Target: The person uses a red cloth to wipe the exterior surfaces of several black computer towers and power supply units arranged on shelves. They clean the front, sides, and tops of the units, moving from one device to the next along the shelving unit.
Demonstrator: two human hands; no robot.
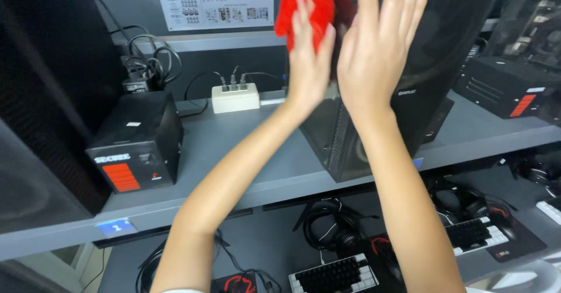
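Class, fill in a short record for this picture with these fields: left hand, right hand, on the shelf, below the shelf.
left hand: left hand presses a red cloth against the dark computer case
right hand: right hand open and flat beside the case, holding nothing
on the shelf: grey shelf carries the case, a black box and a white adapter
below the shelf: keyboards and headphones
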